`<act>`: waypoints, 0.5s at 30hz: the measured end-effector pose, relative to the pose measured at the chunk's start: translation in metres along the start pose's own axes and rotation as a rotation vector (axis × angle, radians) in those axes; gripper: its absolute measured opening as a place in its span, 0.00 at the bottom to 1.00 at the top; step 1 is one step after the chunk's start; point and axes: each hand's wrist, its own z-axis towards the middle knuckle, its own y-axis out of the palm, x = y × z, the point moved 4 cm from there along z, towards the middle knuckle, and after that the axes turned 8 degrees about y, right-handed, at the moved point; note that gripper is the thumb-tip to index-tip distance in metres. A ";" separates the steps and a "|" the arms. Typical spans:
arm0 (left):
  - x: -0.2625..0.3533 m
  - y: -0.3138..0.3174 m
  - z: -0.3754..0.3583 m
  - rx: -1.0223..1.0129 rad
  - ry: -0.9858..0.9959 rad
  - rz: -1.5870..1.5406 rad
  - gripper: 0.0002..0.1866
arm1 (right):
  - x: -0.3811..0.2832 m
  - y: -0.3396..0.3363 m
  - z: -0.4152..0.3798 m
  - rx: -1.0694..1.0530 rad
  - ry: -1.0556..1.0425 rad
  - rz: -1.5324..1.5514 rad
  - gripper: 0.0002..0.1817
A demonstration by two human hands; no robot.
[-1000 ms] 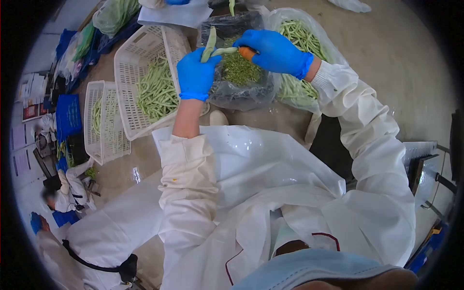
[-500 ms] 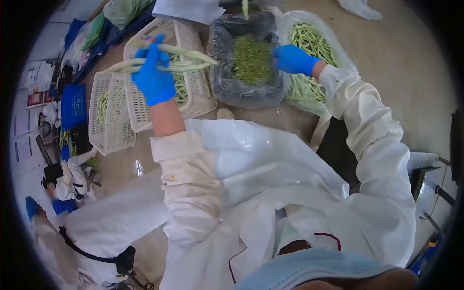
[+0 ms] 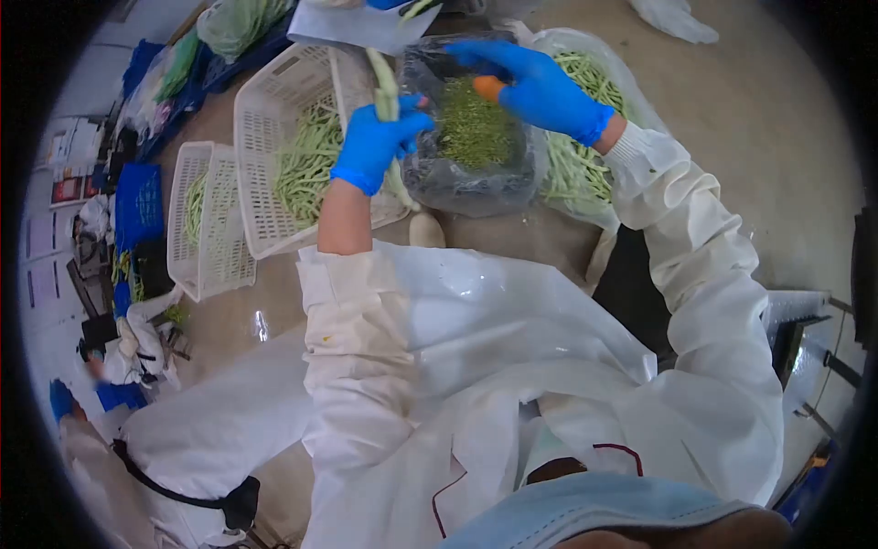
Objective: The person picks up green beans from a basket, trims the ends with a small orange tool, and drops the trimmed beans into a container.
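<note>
My left hand [image 3: 377, 142], in a blue glove, is closed around a bundle of long green beans [image 3: 385, 87]. The bundle points up and down between the white crate and the plastic-lined bin. Above that bin [image 3: 466, 188], which holds a pile of small green trimmings [image 3: 476, 128], is my right hand [image 3: 544, 90], also gloved in blue. Its fingers stretch out to the left, apart from the thumb, and an orange cover [image 3: 489, 88] shows at the thumb tip. Nothing shows between these fingers.
Green beans lie in the large white crate [image 3: 261, 174] and a smaller white crate [image 3: 187, 261] left of it. A clear bag [image 3: 558, 197] of beans stands right of the bin. At the top edge, another person's blue glove [image 3: 386, 4] shows near some beans.
My left hand has moved right and lower, turning the beans from sideways to upright. My right hand has shifted up and left over the bin, with its fingers now stretched out.
</note>
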 end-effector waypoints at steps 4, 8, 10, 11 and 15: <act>-0.004 0.037 -0.005 -0.233 -0.098 0.156 0.18 | -0.020 -0.009 0.000 0.008 -0.209 -0.007 0.23; 0.000 0.039 -0.008 -0.270 -0.038 0.168 0.18 | -0.007 -0.015 0.002 -0.073 -0.341 -0.469 0.18; 0.002 0.032 -0.006 -0.200 0.000 0.117 0.16 | 0.004 -0.018 0.000 -0.160 -0.249 -0.560 0.14; 0.003 0.028 -0.005 -0.134 0.022 0.071 0.15 | 0.010 -0.018 -0.001 -0.204 -0.201 -0.605 0.13; 0.002 0.023 -0.001 -0.041 0.144 0.058 0.11 | 0.000 -0.019 -0.010 -0.120 -0.211 -0.512 0.11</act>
